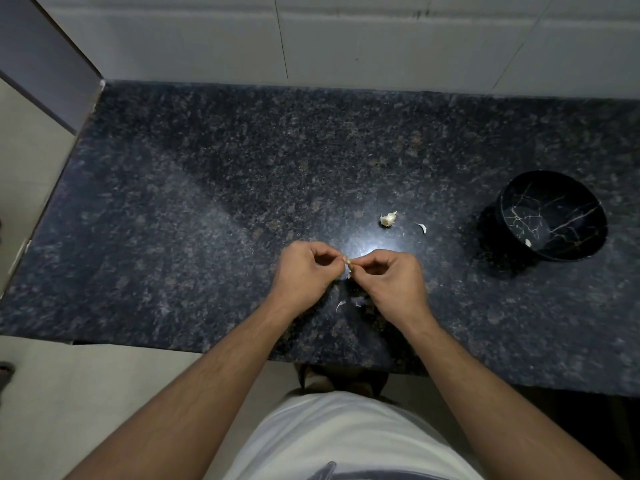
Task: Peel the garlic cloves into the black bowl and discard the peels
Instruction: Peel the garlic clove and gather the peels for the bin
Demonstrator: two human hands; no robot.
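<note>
Both hands are pinching one garlic clove (pixel 349 263) between them: left hand (pixel 304 271), right hand (pixel 391 278). Black bowl (pixel 550 216) is sitting well right, nearer the right hand.

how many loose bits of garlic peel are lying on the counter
3 that I can make out: one peel between the garlic piece and the black bowl, two small peels on the counter below the hands. More may be hidden under the hands.

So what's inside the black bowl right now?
One small pale piece, probably a peeled garlic clove, lies inside the black bowl by its near wall. That wall may hide a little of the bottom; the visible remainder holds nothing else.
</note>
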